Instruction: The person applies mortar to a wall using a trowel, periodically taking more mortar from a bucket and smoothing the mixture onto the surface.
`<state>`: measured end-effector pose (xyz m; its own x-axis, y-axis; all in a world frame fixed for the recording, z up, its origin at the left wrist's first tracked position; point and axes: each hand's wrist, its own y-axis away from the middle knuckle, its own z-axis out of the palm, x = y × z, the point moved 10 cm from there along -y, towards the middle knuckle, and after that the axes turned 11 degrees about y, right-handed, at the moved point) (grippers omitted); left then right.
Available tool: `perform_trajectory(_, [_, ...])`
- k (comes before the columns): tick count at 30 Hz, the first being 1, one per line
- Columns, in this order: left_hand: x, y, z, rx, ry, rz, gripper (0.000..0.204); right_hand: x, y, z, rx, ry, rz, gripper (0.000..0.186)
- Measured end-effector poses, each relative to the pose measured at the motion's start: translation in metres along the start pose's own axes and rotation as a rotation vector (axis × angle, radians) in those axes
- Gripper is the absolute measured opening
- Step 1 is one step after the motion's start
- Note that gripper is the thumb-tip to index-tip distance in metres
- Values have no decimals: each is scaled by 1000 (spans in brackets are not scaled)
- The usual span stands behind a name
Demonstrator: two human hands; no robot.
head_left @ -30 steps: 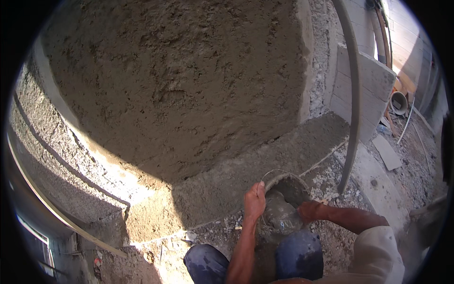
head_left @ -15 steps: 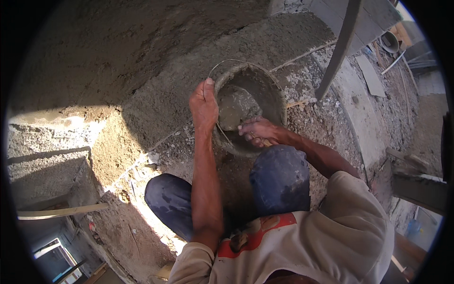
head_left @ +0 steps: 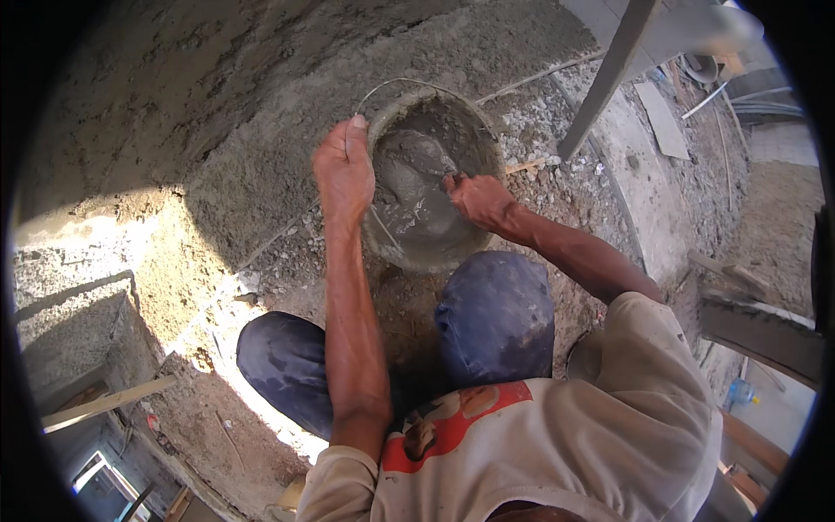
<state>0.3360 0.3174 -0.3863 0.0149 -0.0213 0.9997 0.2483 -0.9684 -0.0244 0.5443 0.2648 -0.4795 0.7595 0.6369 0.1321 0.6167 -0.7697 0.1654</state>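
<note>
A round bucket [head_left: 432,262], caked in grey, stands just beyond my knees with wet mortar [head_left: 424,223] inside. My left hand [head_left: 344,165] is closed round the bucket's thin wire handle at the left rim. Inside the bucket, my right hand [head_left: 481,203] grips a trowel by its handle, which the fingers mostly hide. Mortar coats the trowel blade [head_left: 432,155], so its outline is only partly readable against the mix.
A rough mortared wall [head_left: 174,96] rises at the far left. Right of the bucket, a slanted post [head_left: 609,83] stands on rubble-strewn ground. A flat board [head_left: 661,120] lies beyond it. A wooden strip [head_left: 109,404] juts in at lower left; a plastic bottle [head_left: 741,391] sits lower right.
My right hand has moved from the near side of the bucket toward its right side, shifting the trowel through the mortar. My left hand keeps its hold while the whole view has shifted slightly.
</note>
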Motion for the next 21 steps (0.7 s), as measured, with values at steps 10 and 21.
perform_trajectory(10, [5, 2, -3, 3, 0, 82, 42, -45, 22, -6, -171, -35, -336, 27])
perform_trajectory(21, [6, 7, -10, 90, -59, 81, 42, 40, 3, -46, -86, 135, -5, 37])
